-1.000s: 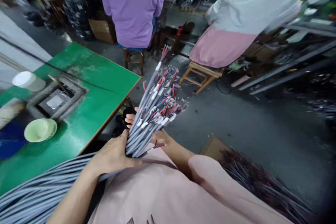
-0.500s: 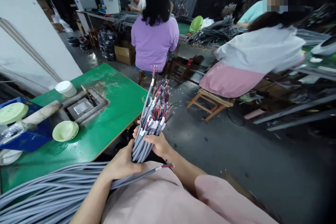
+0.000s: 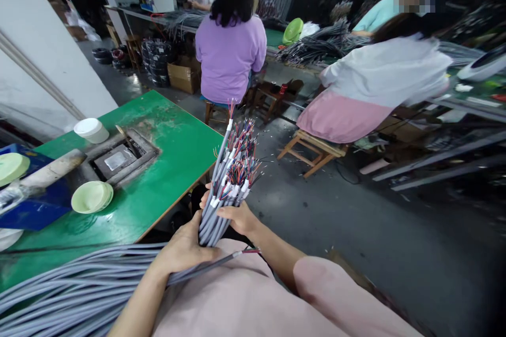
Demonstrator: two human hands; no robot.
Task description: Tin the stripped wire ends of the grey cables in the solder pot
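Observation:
A thick bundle of grey cables [image 3: 215, 221] stands upright in front of me, its stripped ends showing thin red, blue and black wires above white bands. My left hand [image 3: 190, 242] is wrapped round the bundle from the left, lower down. From the right, my right hand [image 3: 236, 217] grips it just below the white bands, some of its fingers showing behind the cables. The long cable lengths [image 3: 79, 289] run off to the lower left. One separate cable end [image 3: 233, 256] points right below my left hand, over my pink clothing.
The green table [image 3: 177, 137] at the left holds a recessed metal box [image 3: 116, 160], a white tub [image 3: 91, 130], a pale green bowl [image 3: 91, 197] and a blue bin [image 3: 47, 210]. People sit on stools beyond, by a long cable-covered bench.
The view has shifted slightly, so the table and the seated people sit a little further left and the people slightly higher. Both hands keep their hold on the bundle.

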